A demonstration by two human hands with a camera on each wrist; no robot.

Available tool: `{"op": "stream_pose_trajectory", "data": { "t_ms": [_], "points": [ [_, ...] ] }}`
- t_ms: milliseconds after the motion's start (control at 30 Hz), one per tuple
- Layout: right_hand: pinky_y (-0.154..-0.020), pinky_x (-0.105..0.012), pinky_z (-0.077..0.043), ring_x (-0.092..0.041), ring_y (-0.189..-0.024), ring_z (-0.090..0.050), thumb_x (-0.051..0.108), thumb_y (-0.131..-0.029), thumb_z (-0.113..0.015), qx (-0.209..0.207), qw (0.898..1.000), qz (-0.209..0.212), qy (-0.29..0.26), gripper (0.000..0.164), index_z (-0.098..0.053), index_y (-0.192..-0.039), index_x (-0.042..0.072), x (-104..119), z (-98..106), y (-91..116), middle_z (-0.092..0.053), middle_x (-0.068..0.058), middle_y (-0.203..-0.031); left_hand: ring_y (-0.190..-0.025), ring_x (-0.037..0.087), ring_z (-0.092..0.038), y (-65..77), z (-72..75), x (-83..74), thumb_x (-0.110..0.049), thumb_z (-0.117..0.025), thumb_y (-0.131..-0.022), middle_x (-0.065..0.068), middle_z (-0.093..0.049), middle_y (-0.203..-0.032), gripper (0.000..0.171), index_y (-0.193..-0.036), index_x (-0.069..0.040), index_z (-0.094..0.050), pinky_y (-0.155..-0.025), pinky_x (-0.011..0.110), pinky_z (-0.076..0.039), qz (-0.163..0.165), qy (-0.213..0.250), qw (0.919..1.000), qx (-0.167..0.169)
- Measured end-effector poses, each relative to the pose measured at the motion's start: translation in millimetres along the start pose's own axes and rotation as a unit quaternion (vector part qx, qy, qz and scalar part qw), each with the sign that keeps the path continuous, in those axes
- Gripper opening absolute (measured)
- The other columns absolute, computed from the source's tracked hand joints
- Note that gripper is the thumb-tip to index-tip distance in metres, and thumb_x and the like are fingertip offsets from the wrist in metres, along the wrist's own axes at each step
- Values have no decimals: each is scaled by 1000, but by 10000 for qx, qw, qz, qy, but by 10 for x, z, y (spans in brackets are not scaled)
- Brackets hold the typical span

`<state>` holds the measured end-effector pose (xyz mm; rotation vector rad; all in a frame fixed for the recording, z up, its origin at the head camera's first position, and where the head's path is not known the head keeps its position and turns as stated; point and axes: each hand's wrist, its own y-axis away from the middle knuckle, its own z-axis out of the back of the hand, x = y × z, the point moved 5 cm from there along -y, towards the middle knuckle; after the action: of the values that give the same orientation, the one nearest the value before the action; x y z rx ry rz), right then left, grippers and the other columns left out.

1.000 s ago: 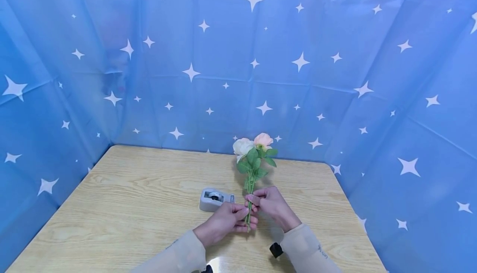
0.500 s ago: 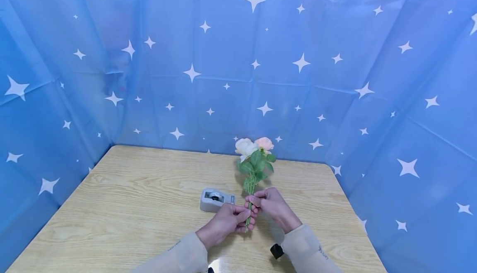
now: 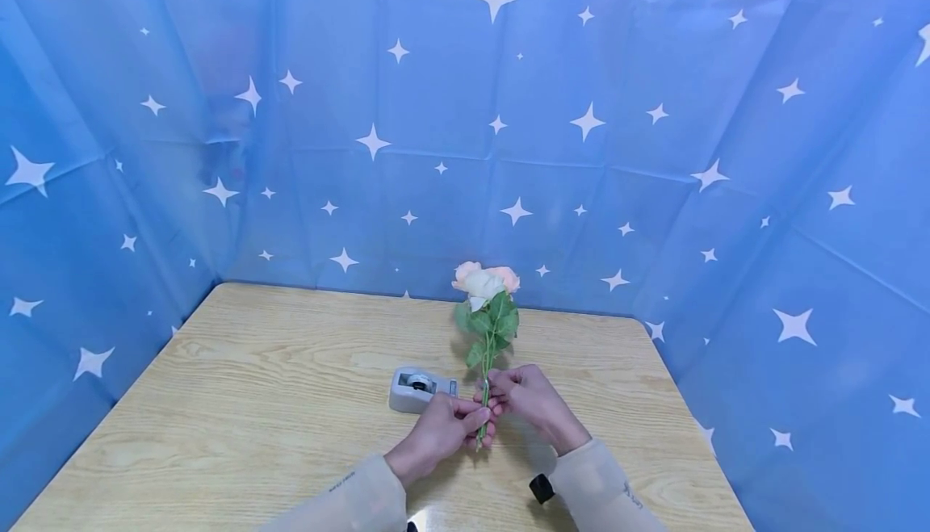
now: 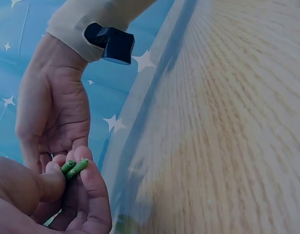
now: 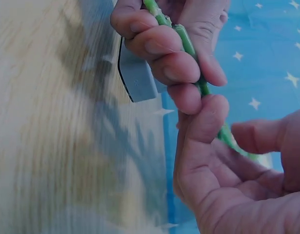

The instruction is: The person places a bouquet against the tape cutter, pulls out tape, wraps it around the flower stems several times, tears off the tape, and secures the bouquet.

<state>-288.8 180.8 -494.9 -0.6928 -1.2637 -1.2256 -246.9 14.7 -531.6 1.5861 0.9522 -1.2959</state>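
One left hand: we are pinching the green stems.
Right hand: we are curling fingers round them, farther up.
Blooms: beyond both hands, a second pink one is newly showing; we are probably turning the stems.

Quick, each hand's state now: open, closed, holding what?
Left hand: closed, pinching the flower stems near their lower ends.
Right hand: closed around the same stems, nearer the blooms.
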Motion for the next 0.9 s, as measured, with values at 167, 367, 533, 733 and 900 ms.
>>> {"op": "stream_pose_trajectory", "data": {
  "t_ms": [167, 367, 533, 733, 900],
  "points": [
    [-75, -24, -69, -12, -81, -76, 19, -124, -58, -519, 9984, 110, 218, 41, -80, -117, -15, 49, 5, 7, -84, -22, -103, -77, 11, -80, 1, 4, -10, -4, -73, -114, 28, -86, -103, 21, -121, 11, -84, -72, 24, -70, -164, -178, 9996, -162],
    [-75, -38, -74, -17, -74, -81, 16, -117, -72, -990, 9898, 304, 977, 29, -85, -110, -8, 109, -11, 29, -84, -16, -90, -73, 10, -77, 11, 15, -44, -8, -78, -112, 21, -88, -93, 18, -113, 6, -88, -63, 18, -63, -337, -606, 9969, -385],
    [-78, -48, -74, -17, -70, -79, 22, -110, -84, -1147, 9814, 293, 1511, 24, -87, -102, 0, 122, -47, 44, -84, -9, -82, -62, 4, -65, 21, 26, -90, -14, -82, -110, 13, -87, -82, 19, -103, 0, -91, -50, 13, -40, -535, -1325, 9883, -526],
    [-74, -41, -71, -15, -67, -77, 20, -107, -88, -1198, 9799, 197, 1585, 20, -88, -97, 3, 101, -66, 18, -82, -6, -77, -53, 1, -55, 7, 39, -95, -17, -85, -108, 4, -85, -73, 19, -95, -5, -93, -45, 14, -29, -603, -1898, 9774, -705],
    [-70, -30, -65, -15, -69, -77, 15, -108, -86, -1128, 9843, 145, 1350, 17, -89, -97, 2, 73, -67, -19, -83, -8, -80, -52, 2, -53, 7, 48, -102, -17, -85, -108, 2, -83, -71, 19, -94, -6, -93, -45, 16, -28, -634, -2039, 9741, -749]
  ]
}}
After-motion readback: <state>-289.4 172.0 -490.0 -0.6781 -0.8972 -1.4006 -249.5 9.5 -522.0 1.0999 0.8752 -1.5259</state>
